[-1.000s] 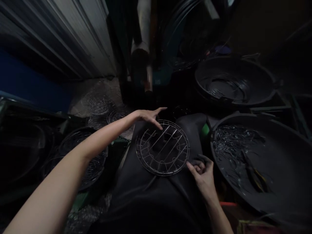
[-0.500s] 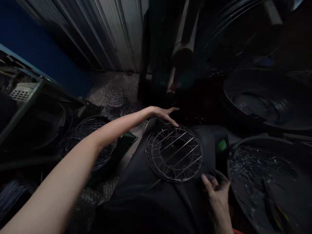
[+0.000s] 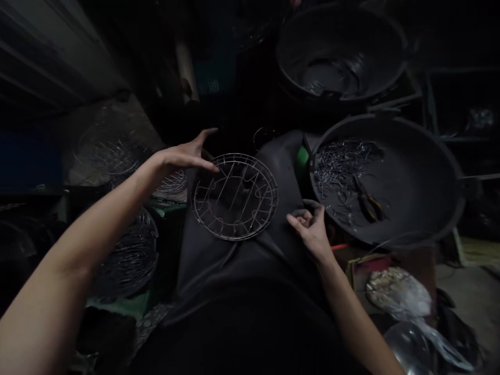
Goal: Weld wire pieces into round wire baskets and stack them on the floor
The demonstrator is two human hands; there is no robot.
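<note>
A round wire rack [image 3: 234,197] lies flat on my lap, on dark cloth [image 3: 242,271]. My left hand [image 3: 183,155] reaches out with fingers stretched, its fingertips touching the rack's far left rim. My right hand [image 3: 310,226] rests on my right thigh just right of the rack, fingers curled in a loose pinch; what they hold, if anything, is too dark to make out.
A large black basin [image 3: 390,182] at the right holds several small wire pieces and pliers [image 3: 367,200]. Another black basin [image 3: 339,52] sits behind it. Stacked wire racks [image 3: 125,255] lie at my left. A plastic bag [image 3: 398,297] lies low right.
The view has swung down and to the right. My left hand stays on the rack's far rim; my right hand stays curled beside the rack.
</note>
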